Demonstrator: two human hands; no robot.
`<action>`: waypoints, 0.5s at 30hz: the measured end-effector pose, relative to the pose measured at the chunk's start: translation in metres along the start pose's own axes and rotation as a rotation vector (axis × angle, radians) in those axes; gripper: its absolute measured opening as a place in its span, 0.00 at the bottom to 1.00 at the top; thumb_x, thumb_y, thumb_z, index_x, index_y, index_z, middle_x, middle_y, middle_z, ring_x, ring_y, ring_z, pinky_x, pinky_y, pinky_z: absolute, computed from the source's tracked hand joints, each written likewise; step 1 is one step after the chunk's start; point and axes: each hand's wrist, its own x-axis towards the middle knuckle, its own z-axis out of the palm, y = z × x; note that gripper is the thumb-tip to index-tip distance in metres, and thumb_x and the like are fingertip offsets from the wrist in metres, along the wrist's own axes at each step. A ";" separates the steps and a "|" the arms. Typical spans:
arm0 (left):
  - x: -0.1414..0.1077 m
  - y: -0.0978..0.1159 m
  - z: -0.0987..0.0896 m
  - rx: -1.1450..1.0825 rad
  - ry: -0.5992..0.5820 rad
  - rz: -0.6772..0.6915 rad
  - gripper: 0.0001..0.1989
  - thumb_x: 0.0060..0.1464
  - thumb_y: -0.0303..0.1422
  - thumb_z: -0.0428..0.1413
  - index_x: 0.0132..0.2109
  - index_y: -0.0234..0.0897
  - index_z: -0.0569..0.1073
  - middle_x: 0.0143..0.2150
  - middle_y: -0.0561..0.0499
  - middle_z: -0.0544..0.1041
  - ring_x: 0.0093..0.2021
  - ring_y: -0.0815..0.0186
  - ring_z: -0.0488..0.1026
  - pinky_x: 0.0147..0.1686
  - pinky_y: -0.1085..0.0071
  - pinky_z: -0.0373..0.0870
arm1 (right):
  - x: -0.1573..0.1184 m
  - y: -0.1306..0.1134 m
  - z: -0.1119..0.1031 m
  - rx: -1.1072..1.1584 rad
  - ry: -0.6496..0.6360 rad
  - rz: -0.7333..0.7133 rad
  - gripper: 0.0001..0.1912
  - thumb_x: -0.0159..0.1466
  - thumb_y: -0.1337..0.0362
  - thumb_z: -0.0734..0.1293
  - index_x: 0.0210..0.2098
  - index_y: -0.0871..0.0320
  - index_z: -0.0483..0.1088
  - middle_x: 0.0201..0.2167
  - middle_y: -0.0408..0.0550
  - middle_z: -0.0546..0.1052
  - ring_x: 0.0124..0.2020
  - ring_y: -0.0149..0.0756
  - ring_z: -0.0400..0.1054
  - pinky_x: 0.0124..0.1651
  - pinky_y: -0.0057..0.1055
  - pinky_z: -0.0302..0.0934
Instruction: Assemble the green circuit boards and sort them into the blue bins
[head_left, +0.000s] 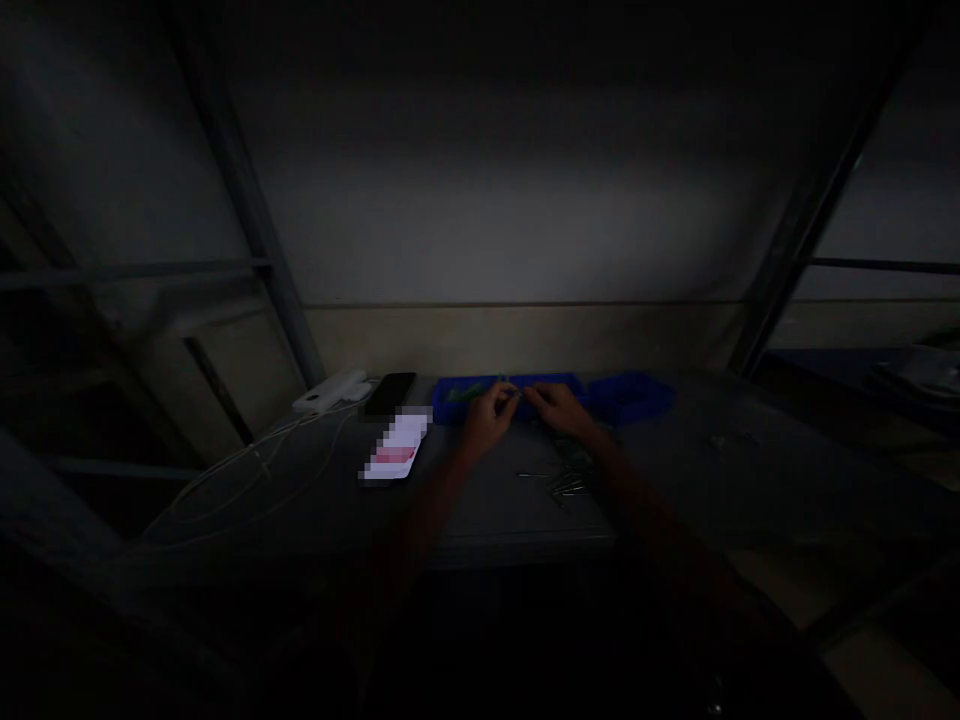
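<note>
My left hand (489, 414) and my right hand (556, 406) are close together over the front of the blue bins, fingers pinched. Between the fingertips is something small and thin, too dim to make out. Behind my left hand a blue bin (448, 406) holds greenish items. Another blue bin (551, 380) lies behind my right hand, and a third blue bin (631, 397) sits to its right. Several thin metal pieces (568, 486) lie on the grey table (480, 510) below my right hand.
A lit phone (397, 447) lies left of my left forearm, with a dark flat device (391, 394) behind it. A white power strip (330, 391) trails cables over the table's left side. Metal frame posts (255, 220) stand at both sides.
</note>
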 end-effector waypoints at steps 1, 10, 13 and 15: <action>0.000 0.000 0.000 0.007 0.001 -0.001 0.11 0.54 0.37 0.50 0.40 0.35 0.69 0.27 0.53 0.73 0.28 0.69 0.70 0.30 0.75 0.65 | 0.000 0.000 -0.001 0.012 -0.003 0.001 0.21 0.63 0.53 0.55 0.25 0.62 0.67 0.19 0.40 0.66 0.22 0.28 0.58 0.26 0.25 0.48; 0.000 0.003 -0.003 0.070 0.000 -0.044 0.15 0.57 0.38 0.44 0.28 0.36 0.68 0.22 0.53 0.69 0.25 0.69 0.67 0.27 0.74 0.61 | -0.001 -0.001 -0.002 0.049 0.008 -0.032 0.14 0.60 0.57 0.59 0.35 0.62 0.69 0.22 0.41 0.68 0.23 0.28 0.59 0.27 0.24 0.51; 0.000 0.003 -0.001 0.031 -0.003 -0.046 0.13 0.56 0.39 0.46 0.33 0.36 0.68 0.23 0.54 0.69 0.26 0.70 0.68 0.28 0.75 0.61 | 0.000 0.000 -0.002 0.023 0.003 -0.026 0.15 0.61 0.57 0.58 0.31 0.62 0.68 0.23 0.43 0.69 0.24 0.28 0.60 0.28 0.24 0.51; 0.000 0.003 0.001 -0.001 0.002 -0.038 0.12 0.54 0.40 0.49 0.39 0.36 0.68 0.24 0.55 0.70 0.26 0.71 0.68 0.28 0.76 0.61 | 0.000 0.000 -0.002 -0.003 0.001 -0.023 0.17 0.62 0.57 0.56 0.28 0.62 0.68 0.22 0.43 0.69 0.24 0.28 0.60 0.28 0.25 0.51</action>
